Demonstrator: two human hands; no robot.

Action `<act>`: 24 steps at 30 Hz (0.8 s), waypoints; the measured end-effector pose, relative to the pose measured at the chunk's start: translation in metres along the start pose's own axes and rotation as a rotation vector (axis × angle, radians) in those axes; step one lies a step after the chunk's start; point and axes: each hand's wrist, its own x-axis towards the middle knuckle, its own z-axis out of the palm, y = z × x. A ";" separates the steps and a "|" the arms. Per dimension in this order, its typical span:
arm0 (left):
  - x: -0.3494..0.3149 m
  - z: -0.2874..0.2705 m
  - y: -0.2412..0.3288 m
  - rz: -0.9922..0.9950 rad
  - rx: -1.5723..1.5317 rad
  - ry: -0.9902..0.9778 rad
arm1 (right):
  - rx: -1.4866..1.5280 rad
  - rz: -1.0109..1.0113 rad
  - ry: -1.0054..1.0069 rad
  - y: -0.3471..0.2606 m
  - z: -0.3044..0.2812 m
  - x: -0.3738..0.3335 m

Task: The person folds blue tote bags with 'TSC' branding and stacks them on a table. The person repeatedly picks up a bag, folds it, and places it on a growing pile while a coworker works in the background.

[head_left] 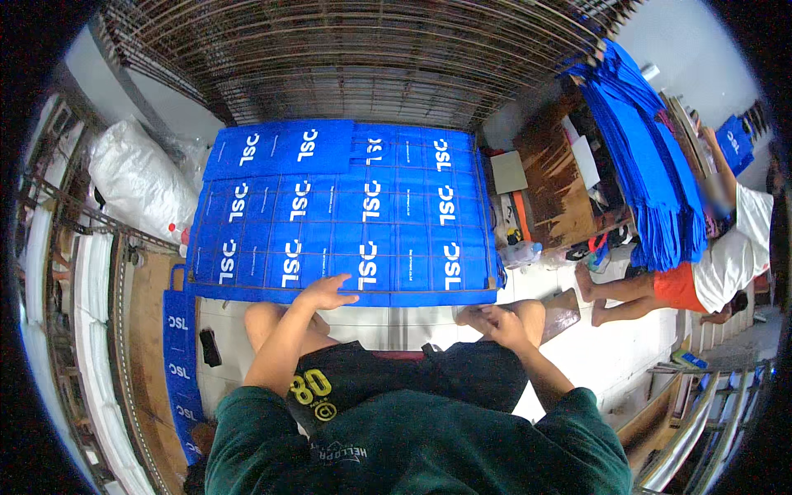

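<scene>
Flat blue fabric pieces (330,235) with white print lie in rows on a thin wire rack shelf (396,290) in front of me. One blue piece (276,151) overlaps the others at the far left. My left hand (327,293) is at the near edge of the shelf, above the printed fabric edge, its fingers stretched and apart with nothing in them. To the right, my right hand (505,324) is over my right knee, short of the shelf. Its fingers are bent together, and whatever is between them, if anything, is hidden.
Raised wire shelves (371,62) slope above the far side. A white plastic sack (140,177) stands left, above a hanging blue strip (183,371). At right, blue fabric (648,165) hangs in a thick bundle near another person (709,272) in red shorts. A dark sandal-like object (210,348) lies on the floor.
</scene>
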 end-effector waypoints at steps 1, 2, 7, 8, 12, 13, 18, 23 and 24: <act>-0.004 0.002 0.004 0.017 -0.012 0.023 | -0.042 0.010 0.055 0.009 0.008 -0.007; -0.008 0.005 0.009 0.011 -0.019 0.034 | -0.096 -0.112 0.201 0.015 0.018 -0.009; -0.033 0.032 0.063 0.090 -0.008 0.054 | -0.131 0.111 -0.085 0.014 0.031 0.003; -0.033 0.046 0.072 0.124 0.019 0.058 | -0.153 0.080 -0.091 0.025 0.037 0.008; -0.017 0.114 0.101 0.118 -0.216 0.005 | -0.097 0.100 -0.153 0.019 0.031 0.018; -0.014 0.130 0.098 0.094 -0.335 -0.019 | -0.055 0.077 -0.139 0.011 0.030 0.022; 0.015 0.149 0.075 0.046 0.045 -0.328 | 0.030 0.075 -0.083 0.009 0.019 0.012; 0.032 0.149 0.060 0.010 -0.034 -0.122 | 0.073 0.124 -0.128 0.009 0.020 0.012; 0.031 0.150 0.058 0.005 -0.044 -0.113 | 0.067 0.114 -0.111 0.007 0.018 0.011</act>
